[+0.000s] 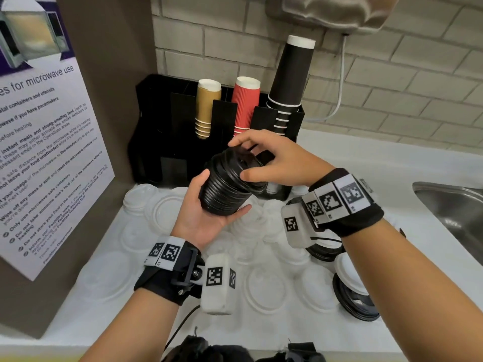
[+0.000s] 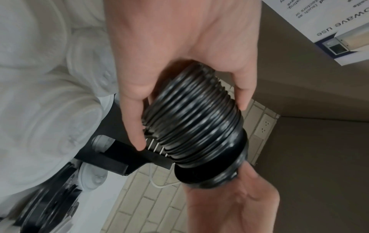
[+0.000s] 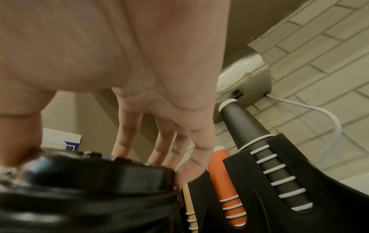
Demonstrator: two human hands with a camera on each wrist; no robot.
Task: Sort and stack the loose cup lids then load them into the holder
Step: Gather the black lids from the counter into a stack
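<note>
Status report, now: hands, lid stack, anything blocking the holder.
Left hand grips black lid stack from below; right hand pinches its top lid. Stack off the counter, in front of black holder. White lids loose below.

Both forearms are bare. Each wrist wears a black strap [image 1: 167, 278] ringed with black-and-white square marker tags [image 1: 337, 198], plus a white camera box [image 1: 218, 283] trailing a thin black cable [image 1: 180, 327].

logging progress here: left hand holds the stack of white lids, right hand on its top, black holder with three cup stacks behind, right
Not quite: the stack of lids held in the left hand is black, not white, as the head view shows. White lids lie loose on the counter. The rest stands: the right hand is on its top, and the black holder carries three cup stacks behind.
</note>
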